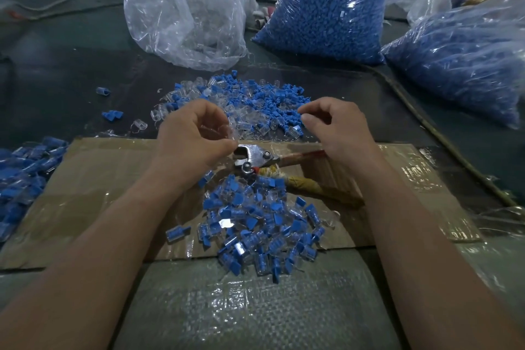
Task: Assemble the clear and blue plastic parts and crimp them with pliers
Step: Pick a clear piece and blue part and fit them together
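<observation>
Above cardboard sheet [113, 179] on desk [56, 65]: left hand [193, 133], fingers curled round clear part [224, 132], just over pliers [255, 156] head. Right hand [335, 125] at near edge of loose parts pile [250, 99], thumb and forefinger drawn close; I cannot tell whether they pinch anything. Pliers lie ungripped between hands, assembled pile [255, 224] just below. Risks, my judgement: clear part slips, drops unseen among finished pieces; crooked mating cracks under crimp.
</observation>
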A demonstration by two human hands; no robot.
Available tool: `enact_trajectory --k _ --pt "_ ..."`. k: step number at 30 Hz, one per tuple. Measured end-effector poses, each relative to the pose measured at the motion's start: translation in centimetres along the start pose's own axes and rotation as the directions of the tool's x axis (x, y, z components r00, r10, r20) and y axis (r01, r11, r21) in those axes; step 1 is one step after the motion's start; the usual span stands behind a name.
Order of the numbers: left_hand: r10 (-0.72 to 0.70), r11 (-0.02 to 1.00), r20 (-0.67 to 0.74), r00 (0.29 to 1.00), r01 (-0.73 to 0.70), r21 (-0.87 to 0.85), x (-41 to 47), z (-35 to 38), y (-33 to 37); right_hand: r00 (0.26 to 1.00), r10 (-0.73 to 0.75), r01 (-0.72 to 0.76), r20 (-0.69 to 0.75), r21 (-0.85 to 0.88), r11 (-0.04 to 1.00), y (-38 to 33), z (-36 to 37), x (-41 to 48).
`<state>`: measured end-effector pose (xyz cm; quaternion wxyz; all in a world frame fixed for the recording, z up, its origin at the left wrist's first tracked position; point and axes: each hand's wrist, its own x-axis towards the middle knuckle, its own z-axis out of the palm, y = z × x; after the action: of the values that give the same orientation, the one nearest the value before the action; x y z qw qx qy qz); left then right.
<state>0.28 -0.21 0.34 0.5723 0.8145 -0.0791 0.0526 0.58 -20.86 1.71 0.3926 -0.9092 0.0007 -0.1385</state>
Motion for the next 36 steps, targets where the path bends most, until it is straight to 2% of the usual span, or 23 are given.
enact_trajectory --k 5,9,12,20,24,27,31,33,36 --pt "0.103 0.993 -0.001 0.995 -0.102 0.065 -0.2 0.2 0.3 0.991 -0.074 0.049 0.114 0.212 0.976 -2.6 1.6 -1.5" --pt "0.186 0.981 -0.006 0.982 -0.185 0.064 -0.4 0.2 0.3 0.977 -0.133 0.088 0.166 0.257 0.962 -3.4 2.5 -1.9" --pt "0.194 0.977 0.02 0.981 -0.195 0.09 -0.5 0.3 0.2 0.969 -0.14 0.085 0.205 0.256 0.963 -3.3 2.7 -2.1" --pt "0.112 0.988 0.037 0.993 -0.116 0.104 -0.2 0.3 0.0 0.96 -0.133 0.073 0.245 0.24 0.968 -3.2 2.8 -2.1" --pt "-0.06 0.997 -0.005 0.998 0.061 0.05 0.5 -1.0 -0.3 0.956 -0.139 0.077 0.259 0.235 0.969 -3.1 2.9 -2.1" --pt "-0.15 0.987 0.109 0.983 0.142 0.075 0.7 -2.1 -0.4 0.955 -0.136 0.077 0.264 0.221 0.972 -3.0 2.9 -2.0" --pt "-0.216 0.953 0.289 0.933 0.136 0.271 0.6 -2.3 -0.3 0.955 -0.129 0.071 0.268 0.216 0.974 -2.9 2.9 -2.0" --pt "-0.203 0.934 0.296 0.933 0.094 0.344 0.6 -2.2 -0.3 0.954 -0.127 0.069 0.271 0.213 0.974 -2.9 2.9 -2.0" --pt "-0.172 0.939 0.291 0.941 0.068 0.337 0.6 -2.1 -0.5 0.953 -0.128 0.075 0.275 0.196 0.978 -2.8 2.8 -2.0"
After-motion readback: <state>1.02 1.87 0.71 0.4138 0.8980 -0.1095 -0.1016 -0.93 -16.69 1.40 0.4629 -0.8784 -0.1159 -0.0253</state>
